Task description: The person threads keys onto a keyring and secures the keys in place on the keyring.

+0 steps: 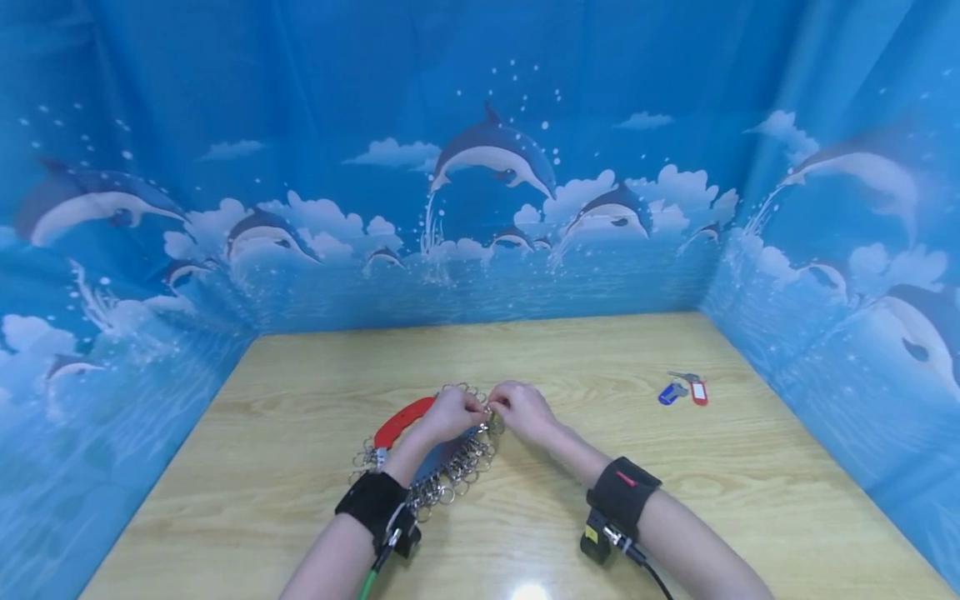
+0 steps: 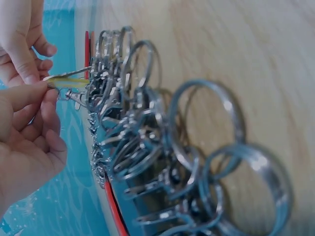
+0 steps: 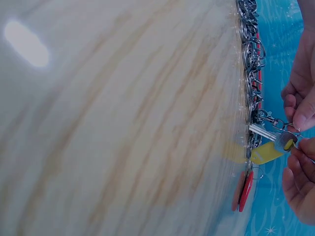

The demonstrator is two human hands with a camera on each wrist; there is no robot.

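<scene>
My left hand (image 1: 453, 415) pinches a small metal key ring on a swivel clasp (image 3: 268, 117), its fingertips right against those of the right hand. Between finger and thumb, my right hand (image 1: 525, 412) pinches the head end of a key (image 3: 263, 132) with a yellow tag (image 3: 266, 153). Behind and under the left hand lies a key holder with a red curved handle (image 1: 405, 421) and a blue-grey body. Several metal clasps with split rings (image 2: 209, 91) hang round its edge. The fingertips hide part of the ring.
At the right of the wooden table (image 1: 300, 517) lie keys with a blue tag (image 1: 667, 394) and a red tag (image 1: 699, 392). A blue dolphin-print curtain (image 1: 337, 292) surrounds the back and sides. Black wrist straps (image 1: 624, 497) carry cameras and cables.
</scene>
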